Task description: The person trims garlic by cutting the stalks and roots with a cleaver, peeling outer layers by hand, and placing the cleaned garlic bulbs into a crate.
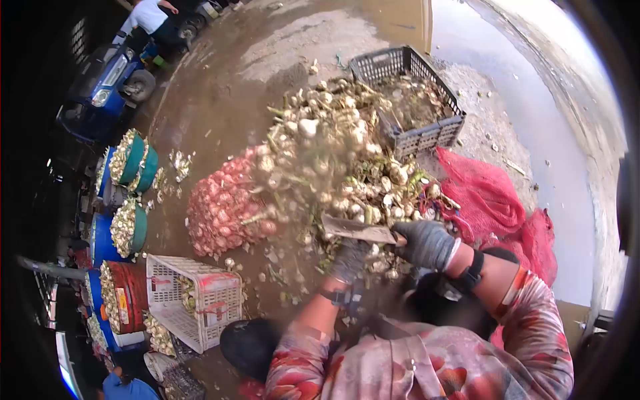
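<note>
One grey-gloved right hand [427, 245]: gripping my broad metal blade [359, 230]
Grey-gloved left hand [350, 260]: by the blade, can't tell its grip tbh

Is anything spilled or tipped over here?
Yes. Loose garlic is scattered on the wet ground beside the green tubs, away from the big pile, so it looks spilled. The white basket looks tipped onto its side too, because its open top seems to face sideways.
</note>
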### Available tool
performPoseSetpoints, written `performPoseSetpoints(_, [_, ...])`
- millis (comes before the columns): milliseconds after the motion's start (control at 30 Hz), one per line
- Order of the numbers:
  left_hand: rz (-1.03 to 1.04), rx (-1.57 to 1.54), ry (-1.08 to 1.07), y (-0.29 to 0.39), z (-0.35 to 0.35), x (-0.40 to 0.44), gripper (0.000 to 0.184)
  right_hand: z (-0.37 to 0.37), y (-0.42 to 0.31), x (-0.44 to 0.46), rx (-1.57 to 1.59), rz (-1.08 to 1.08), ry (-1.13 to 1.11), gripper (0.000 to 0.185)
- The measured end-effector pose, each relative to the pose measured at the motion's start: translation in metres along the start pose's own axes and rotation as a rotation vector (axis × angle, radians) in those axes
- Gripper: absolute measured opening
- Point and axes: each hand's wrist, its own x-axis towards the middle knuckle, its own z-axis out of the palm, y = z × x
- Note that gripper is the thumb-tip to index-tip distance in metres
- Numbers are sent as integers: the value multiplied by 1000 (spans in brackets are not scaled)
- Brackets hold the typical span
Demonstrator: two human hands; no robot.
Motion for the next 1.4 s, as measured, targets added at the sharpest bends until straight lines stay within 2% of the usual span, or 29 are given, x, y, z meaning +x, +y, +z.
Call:
performPoseSetpoints(100, [-8,-399,49,71,-80,-30,30,20,-3,1,-62,-45,-92,26])
performPoseSetpoints(200, [0,-413,93,117,-117,-35,31,30,-7,5,-42,-111,-42,24])
performPoseSetpoints(267, [-54,-475,47,125,-123,-43,29,29,-11,1,-78,-95,-51,21])
performPoseSetpoints(333, [-262,-733,61,131,-128,-56,26,38,6,9,-83,2,-135,24])
performPoseSetpoints(367, [-303,-675,-8,132,-137,-62,25,48,38,21,-211,83,-209,33])
performPoseSetpoints(400, [-295,-678,-6,135,-141,-65,25,65,87,41,-747,-321,-526,49])
performPoseSetpoints(433, [-285,-739,6,136,-146,-65,25,62,89,35,-455,-127,-304,53])
performPoseSetpoints(467, [-281,-809,24,137,-147,-65,26,52,61,29,-223,-2,-241,55])
performPoseSetpoints(533, [-223,-634,22,132,-144,-65,30,32,1,14,289,188,-44,58])
performPoseSetpoints(600, [-197,-534,77,124,-134,-63,35,50,-17,18,477,11,-24,55])
performPoseSetpoints(633, [-246,-414,53,121,-134,-62,48,57,-20,18,484,24,-31,55])
performPoseSetpoints(667, [-254,-416,48,121,-135,-65,48,58,-27,20,428,-34,-11,52])
performPoseSetpoints(733, [-163,-667,354,118,-138,-68,64,50,-39,27,537,277,-92,41])
performPoseSetpoints(767, [-184,-920,287,109,-142,-71,76,60,-24,31,700,292,-118,36])
performPoseSetpoints(833, [-170,-1027,239,99,-138,-71,75,75,-16,35,1263,556,-218,29])
performPoseSetpoints(867, [-141,-1137,191,97,-136,-69,74,85,-18,35,1259,556,-225,29])
performPoseSetpoints(900, [-97,-1016,231,105,-134,-66,62,96,-17,38,1370,534,-255,29])
performPoseSetpoints(933, [-255,-524,162,100,-139,-62,52,106,-15,39,1481,513,-283,30])
performPoseSetpoints(1000, [-212,-344,227,80,-128,-63,44,109,-21,40,1368,543,-306,35])
performPoseSetpoints(1067, [-173,-268,216,66,-126,-66,40,98,-32,47,551,407,-194,39])
performPoseSetpoints(1133, [-139,-252,180,73,-133,-65,38,105,-5,43,303,-136,103,37])
performPoseSetpoints(1200, [-307,-843,386,105,-144,-63,31,67,-38,28,31,-157,61,30])
performPoseSetpoints(1233, [-20,-84,74,41,-123,-69,41,57,-49,22,-81,-240,55,22])
performPoseSetpoints(1267, [-18,-94,60,24,-110,-80,41,54,-52,19,-80,-223,53,22])
performPoseSetpoints(1300, [-80,-356,63,22,-105,-92,42,52,-54,17,-129,-264,-16,21])
performPoseSetpoints(1400, [-151,-386,10,19,-113,-106,40,55,-59,17,-211,-290,-103,20])
